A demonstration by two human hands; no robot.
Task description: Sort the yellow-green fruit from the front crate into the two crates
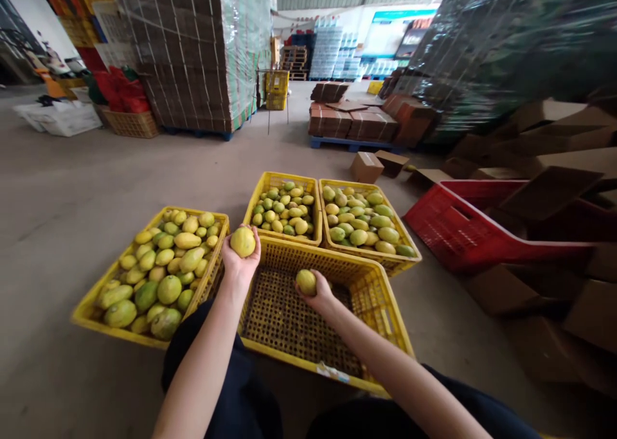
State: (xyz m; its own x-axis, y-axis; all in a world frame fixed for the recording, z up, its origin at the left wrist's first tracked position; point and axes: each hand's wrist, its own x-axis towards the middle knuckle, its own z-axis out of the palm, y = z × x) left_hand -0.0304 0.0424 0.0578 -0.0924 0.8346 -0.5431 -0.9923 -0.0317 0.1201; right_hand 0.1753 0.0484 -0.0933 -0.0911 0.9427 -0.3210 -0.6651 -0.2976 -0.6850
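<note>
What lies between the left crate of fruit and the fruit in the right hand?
In the head view, the left hand, holding another fruit, and the left part of the near crate lie between them.

Two held fruits [243, 241], three fruit-filled crates [120, 334]

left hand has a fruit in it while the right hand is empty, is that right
Not quite: the right hand holds a fruit as well, as the head view shows. The left hand does have a fruit in it.
</note>
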